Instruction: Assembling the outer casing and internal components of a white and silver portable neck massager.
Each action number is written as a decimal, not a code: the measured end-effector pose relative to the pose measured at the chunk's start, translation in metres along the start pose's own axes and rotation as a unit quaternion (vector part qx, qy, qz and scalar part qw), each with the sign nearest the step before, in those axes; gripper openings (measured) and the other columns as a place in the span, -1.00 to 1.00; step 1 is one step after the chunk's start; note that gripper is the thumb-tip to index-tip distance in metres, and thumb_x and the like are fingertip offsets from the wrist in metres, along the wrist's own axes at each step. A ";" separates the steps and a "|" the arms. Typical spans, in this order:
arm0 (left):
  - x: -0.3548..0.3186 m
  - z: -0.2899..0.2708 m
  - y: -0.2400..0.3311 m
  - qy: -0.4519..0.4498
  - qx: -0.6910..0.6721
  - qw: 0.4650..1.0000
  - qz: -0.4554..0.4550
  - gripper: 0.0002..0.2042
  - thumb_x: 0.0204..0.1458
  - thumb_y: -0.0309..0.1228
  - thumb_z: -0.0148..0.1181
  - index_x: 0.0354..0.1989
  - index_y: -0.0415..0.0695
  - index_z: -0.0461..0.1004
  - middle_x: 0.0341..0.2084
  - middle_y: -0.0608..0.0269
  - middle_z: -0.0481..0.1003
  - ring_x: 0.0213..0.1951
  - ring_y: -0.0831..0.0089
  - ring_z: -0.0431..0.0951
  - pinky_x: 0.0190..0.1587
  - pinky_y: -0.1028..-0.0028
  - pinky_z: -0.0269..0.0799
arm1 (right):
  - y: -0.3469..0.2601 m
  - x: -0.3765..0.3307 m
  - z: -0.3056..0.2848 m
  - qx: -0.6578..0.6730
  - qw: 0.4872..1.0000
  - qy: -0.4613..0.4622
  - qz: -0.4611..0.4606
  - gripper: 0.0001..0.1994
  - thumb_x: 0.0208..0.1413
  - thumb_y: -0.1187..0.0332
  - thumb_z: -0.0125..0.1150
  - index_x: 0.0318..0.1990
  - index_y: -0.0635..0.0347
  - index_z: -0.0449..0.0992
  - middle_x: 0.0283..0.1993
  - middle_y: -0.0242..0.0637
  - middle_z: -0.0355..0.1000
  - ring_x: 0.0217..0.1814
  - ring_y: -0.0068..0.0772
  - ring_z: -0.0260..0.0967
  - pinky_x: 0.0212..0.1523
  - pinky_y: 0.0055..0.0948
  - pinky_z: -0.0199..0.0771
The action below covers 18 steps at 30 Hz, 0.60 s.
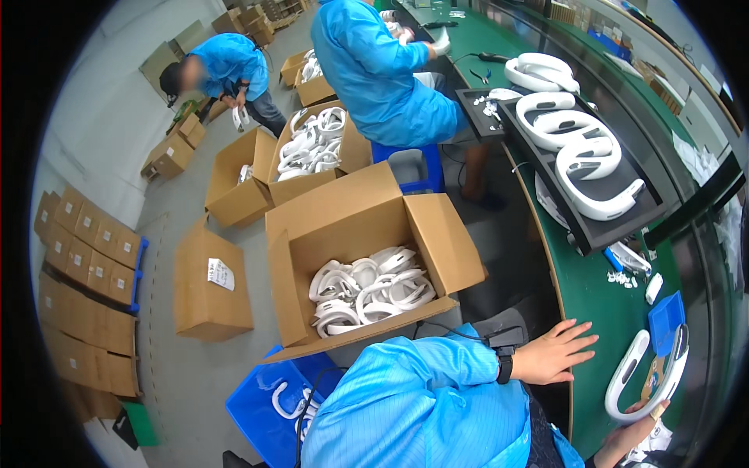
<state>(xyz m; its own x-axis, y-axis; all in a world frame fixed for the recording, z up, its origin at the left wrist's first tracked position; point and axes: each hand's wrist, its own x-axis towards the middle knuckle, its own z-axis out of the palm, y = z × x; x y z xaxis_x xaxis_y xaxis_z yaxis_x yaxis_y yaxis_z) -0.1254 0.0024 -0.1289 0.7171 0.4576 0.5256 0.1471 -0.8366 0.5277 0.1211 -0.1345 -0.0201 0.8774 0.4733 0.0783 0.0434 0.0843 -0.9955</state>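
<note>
My left hand [552, 355] has its fingers spread over the near edge of the green workbench [578, 312], and nothing is in it. A dark band circles that wrist. At the lower right, my right hand [630, 438] is closed around the bottom bend of a white U-shaped plastic housing [622, 382], whose two arms point away from me. Part of the right hand is cut off by the dark rim. Just beyond the housing lies a small blue bin [665, 322]. A white piece [654, 288] and several tiny white parts [620, 278] are close by.
A black tray [636, 160] of white curved housings overhangs the bench. To my left stand an open carton [460, 242] of similar parts and a blue tub [253, 390]. One co-worker [374, 70] sits ahead on a blue stool; another [230, 66] bends by cartons further off.
</note>
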 end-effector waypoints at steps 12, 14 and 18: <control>-0.043 -0.024 -0.013 0.037 -0.197 0.979 0.028 -0.77 0.10 -0.43 0.23 -0.06 -0.13 0.53 -0.10 0.15 0.56 0.01 0.12 0.54 0.06 0.17 0.45 | -0.003 -0.001 0.011 0.007 0.999 0.031 -0.002 -0.57 0.39 -0.09 0.03 -0.28 0.10 0.45 -0.55 -0.51 0.22 -0.57 -0.66 0.15 -0.55 -0.60 0.17; -0.057 -0.024 -0.019 0.093 -0.187 0.978 0.007 -0.88 0.11 -0.45 0.20 -0.19 -0.12 0.52 -0.31 0.21 0.58 -0.23 0.14 0.55 -0.19 0.23 0.46 | -0.001 0.001 0.010 0.011 0.999 0.030 -0.007 -0.57 0.39 -0.09 0.02 -0.27 0.10 0.45 -0.55 -0.51 0.22 -0.57 -0.66 0.15 -0.55 -0.60 0.16; -0.095 0.017 -0.052 -0.007 0.050 0.989 -0.140 -0.64 0.15 -0.17 0.21 0.05 -0.06 0.54 0.27 -0.01 0.34 0.38 -0.08 0.20 0.31 -0.18 0.18 | 0.008 0.003 0.017 0.019 1.000 0.011 -0.009 -0.58 0.39 -0.09 0.02 -0.26 0.11 0.45 -0.55 -0.51 0.21 -0.58 -0.66 0.14 -0.55 -0.60 0.16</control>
<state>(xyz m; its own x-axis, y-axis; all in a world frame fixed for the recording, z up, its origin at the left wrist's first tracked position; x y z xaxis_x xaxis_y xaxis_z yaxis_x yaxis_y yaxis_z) -0.1901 -0.0031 -0.2174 0.6478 0.6723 0.3583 0.4081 -0.7034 0.5819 0.1161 -0.1173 -0.0268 0.8875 0.4512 0.0939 0.0405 0.1265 -0.9911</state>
